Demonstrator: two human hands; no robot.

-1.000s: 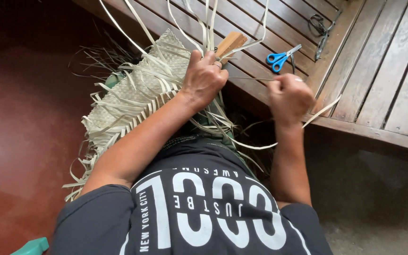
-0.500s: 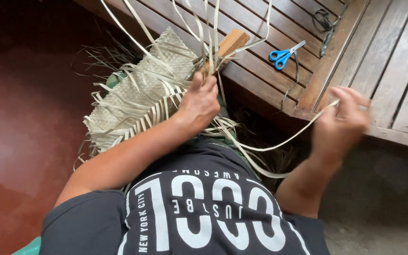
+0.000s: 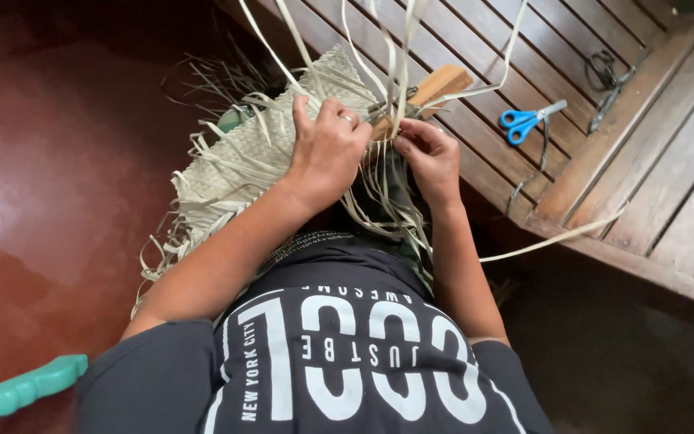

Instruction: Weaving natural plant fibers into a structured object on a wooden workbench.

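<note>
2 hands are set on a pale woven mat point(image 3: 234, 165) that is draped over the lap, its loose strips point(image 3: 379, 72) rising at the far edge. The left hand point(image 3: 327, 149) is laid on the weave with fingers curled and partly spread. The right hand point(image 3: 431, 157) is closed, a strip being pinched between its fingertips. A wooden block point(image 3: 435, 84) lies just beyond, blue scissors point(image 3: 528, 120) farther off on the slatted bench point(image 3: 668, 161).

both hands close together, left grip point(image 3: 327, 149) spread flat, right grip point(image 3: 427, 153) pinched
</note>
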